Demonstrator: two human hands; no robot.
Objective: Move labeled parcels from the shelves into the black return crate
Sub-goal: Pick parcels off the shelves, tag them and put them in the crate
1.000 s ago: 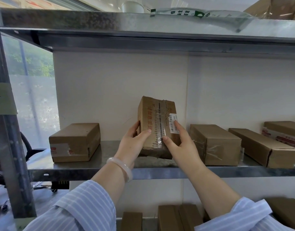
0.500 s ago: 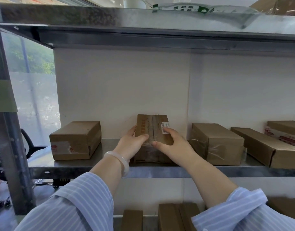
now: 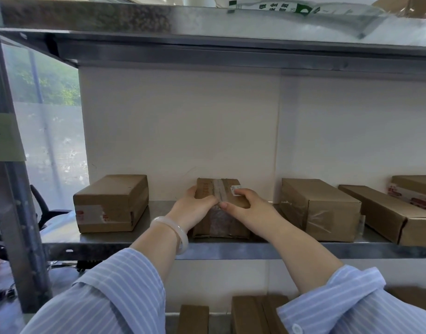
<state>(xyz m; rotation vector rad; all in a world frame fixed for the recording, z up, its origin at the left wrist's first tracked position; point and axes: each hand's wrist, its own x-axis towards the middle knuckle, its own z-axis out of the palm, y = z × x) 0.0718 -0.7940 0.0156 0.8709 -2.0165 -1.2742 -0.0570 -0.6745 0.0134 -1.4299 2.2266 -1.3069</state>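
Two hands: left hand (image 3: 195, 208) and right hand (image 3: 251, 209) both clasp the parcel (image 3: 218, 225), fingers curled over its top, thumbs nearly meeting at the front.
Parcel: flat on the shelf (image 3: 147, 249), near its front edge, apart from the left box (image 3: 110, 203), closer to the right box (image 3: 320, 208).
Label: small white sticker (image 3: 236, 189) on top, at the right fingertips.
Crate: out of sight from here.
Doing it well: I'd draw the parcel straight back and level, clear of the right box, with the label kept visible.
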